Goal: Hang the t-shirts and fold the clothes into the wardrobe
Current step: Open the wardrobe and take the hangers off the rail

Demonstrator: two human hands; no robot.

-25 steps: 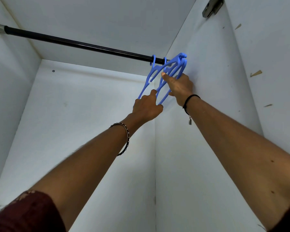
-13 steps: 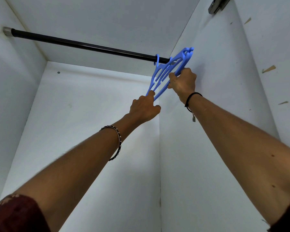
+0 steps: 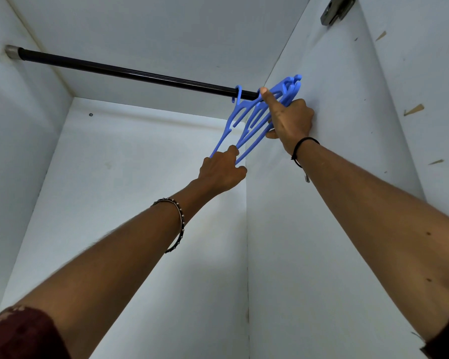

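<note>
Head view: a bunch of blue hangers (image 3: pixel 254 120) hangs at the right end of the black rail (image 3: pixel 130 72), against the wardrobe side wall (image 3: pixel 335 177). Right hand (image 3: pixel 289 120) is closed around the bunch; left hand (image 3: pixel 222 172) pinches a lower hanger arm. Advisable: isolate one hanger, lift its hook clear of the rail, restrain the others.

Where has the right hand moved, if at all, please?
Yes. The right hand, on the blue hangers, has risen toward the black rod; its forefinger now reaches it.

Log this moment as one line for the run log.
stage: fetching hangers | left hand: grips hangers low | right hand: grips them near rod | clothes: none visible
</note>
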